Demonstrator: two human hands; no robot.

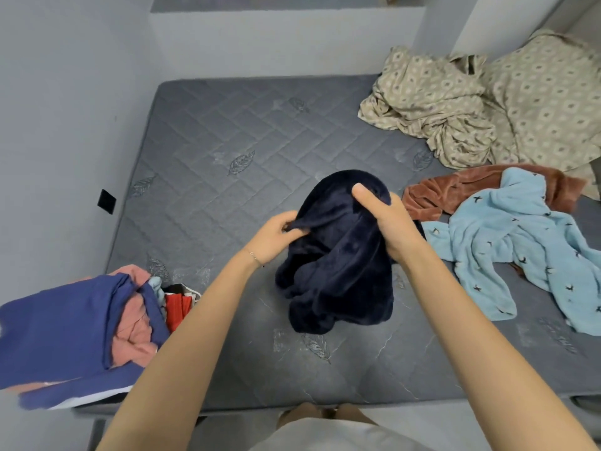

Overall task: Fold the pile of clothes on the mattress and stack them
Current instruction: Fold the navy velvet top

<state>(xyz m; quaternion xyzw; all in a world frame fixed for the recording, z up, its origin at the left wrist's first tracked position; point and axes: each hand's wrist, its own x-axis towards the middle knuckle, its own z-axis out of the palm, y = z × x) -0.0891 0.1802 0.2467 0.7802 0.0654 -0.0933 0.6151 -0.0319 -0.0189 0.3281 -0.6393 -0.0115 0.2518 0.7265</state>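
A dark navy fleece garment (341, 265) hangs bunched above the grey quilted mattress (227, 141). My left hand (276, 237) pinches its left edge. My right hand (387, 222) grips its top right part, thumb over the fabric. On the right of the mattress lie a light blue fleece garment with small dark marks (514, 252) and, partly beneath it, a brown fleece garment (455, 190). At the near left corner sits a heap of blue (65, 330), pink (136, 327) and red (177, 309) clothes.
A crumpled beige patterned sheet (455, 105) and a matching pillow (549, 92) fill the far right corner. Grey walls close in on the left and at the back. A small black square (106, 201) is fixed to the left wall.
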